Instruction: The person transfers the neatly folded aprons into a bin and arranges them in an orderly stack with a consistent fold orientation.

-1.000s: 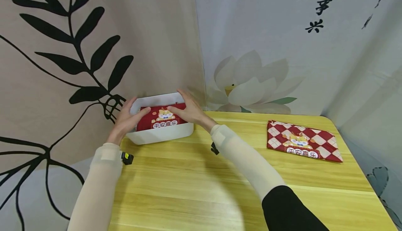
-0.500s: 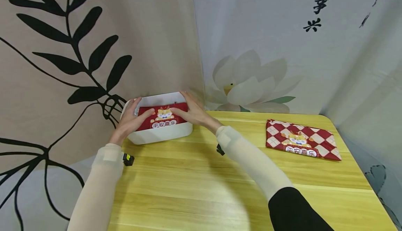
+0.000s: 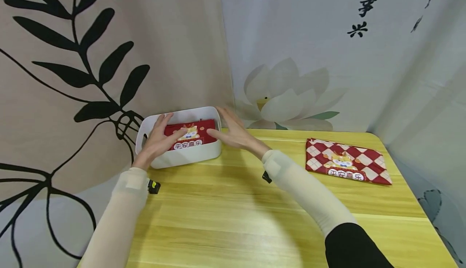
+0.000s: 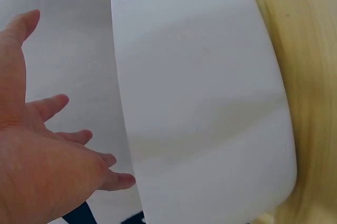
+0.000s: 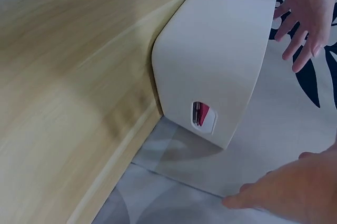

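Observation:
A white plastic bin (image 3: 189, 157) with rounded corners stands at the table's back left. Inside lies a red folded piece (image 3: 209, 132) with a cartoon animal and white lettering, seemingly cloth. My left hand (image 3: 157, 141) hovers over the bin's left end, fingers spread, thumb above the red piece. The left wrist view has the same left hand (image 4: 47, 150) beside the bin's wall, gripping nothing. Just off the right rim is my right hand (image 3: 238, 134), fingers extended and holding nothing. In the right wrist view, red shows through the handle hole (image 5: 204, 117).
A second folded piece (image 3: 346, 160), in red and white diamonds with a like cartoon, lies flat at the table's right. The wooden table (image 3: 225, 211) meets printed curtains (image 3: 182, 57) behind and at both sides.
Both hands have loosened from the bin. My right hand has moved rightward off its rim, and my left hand has shifted inward from the left end. The bin stays put.

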Motion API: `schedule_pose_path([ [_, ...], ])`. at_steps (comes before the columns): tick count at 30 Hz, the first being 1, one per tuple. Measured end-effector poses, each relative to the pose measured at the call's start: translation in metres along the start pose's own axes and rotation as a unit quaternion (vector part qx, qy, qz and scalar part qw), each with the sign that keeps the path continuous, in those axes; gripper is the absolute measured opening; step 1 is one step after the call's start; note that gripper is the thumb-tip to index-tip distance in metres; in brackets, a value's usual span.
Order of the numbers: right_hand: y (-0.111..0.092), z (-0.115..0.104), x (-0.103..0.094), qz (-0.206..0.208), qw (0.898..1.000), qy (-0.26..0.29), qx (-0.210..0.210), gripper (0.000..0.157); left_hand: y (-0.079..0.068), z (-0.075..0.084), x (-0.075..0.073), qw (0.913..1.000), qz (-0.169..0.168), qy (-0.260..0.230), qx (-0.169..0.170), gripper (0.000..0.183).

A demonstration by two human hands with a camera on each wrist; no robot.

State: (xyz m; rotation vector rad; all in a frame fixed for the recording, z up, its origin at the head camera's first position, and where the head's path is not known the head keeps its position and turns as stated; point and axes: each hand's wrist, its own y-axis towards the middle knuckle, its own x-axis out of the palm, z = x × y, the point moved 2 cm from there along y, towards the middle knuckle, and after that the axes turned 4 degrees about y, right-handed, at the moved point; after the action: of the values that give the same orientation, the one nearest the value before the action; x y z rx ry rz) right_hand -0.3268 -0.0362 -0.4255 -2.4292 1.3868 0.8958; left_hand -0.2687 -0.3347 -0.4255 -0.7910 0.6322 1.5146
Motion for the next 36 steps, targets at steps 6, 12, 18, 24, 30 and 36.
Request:
schedule_pose_path([
  [6, -0.012, 0.007, -0.011, 0.002, 1.000, 0.000, -0.001, 0.101, 0.003, 0.015, 0.006, 0.9999, -0.007, 0.000, 0.015, 0.108],
  [12, -0.024, 0.016, -0.023, 0.018, 1.000, -0.010, 0.002, 0.101, 0.007, 0.031, 0.015, 0.9990, -0.015, 0.005, 0.041, 0.105],
  [18, -0.038, 0.023, -0.034, 0.027, 1.000, -0.013, 0.008, 0.100, 0.009, 0.043, 0.022, 0.9973, -0.023, 0.009, 0.069, 0.102],
  [24, -0.053, 0.032, -0.044, 0.030, 0.999, -0.009, 0.016, 0.099, 0.013, 0.056, 0.034, 0.9956, -0.034, 0.001, 0.088, 0.100],
  [30, -0.066, 0.043, -0.053, 0.035, 0.999, -0.031, 0.024, 0.099, 0.015, 0.067, 0.048, 0.9934, -0.039, -0.001, 0.108, 0.099],
  [36, -0.076, 0.052, -0.060, 0.045, 0.998, -0.040, 0.026, 0.098, 0.016, 0.083, 0.058, 0.9886, -0.039, 0.009, 0.146, 0.095],
])
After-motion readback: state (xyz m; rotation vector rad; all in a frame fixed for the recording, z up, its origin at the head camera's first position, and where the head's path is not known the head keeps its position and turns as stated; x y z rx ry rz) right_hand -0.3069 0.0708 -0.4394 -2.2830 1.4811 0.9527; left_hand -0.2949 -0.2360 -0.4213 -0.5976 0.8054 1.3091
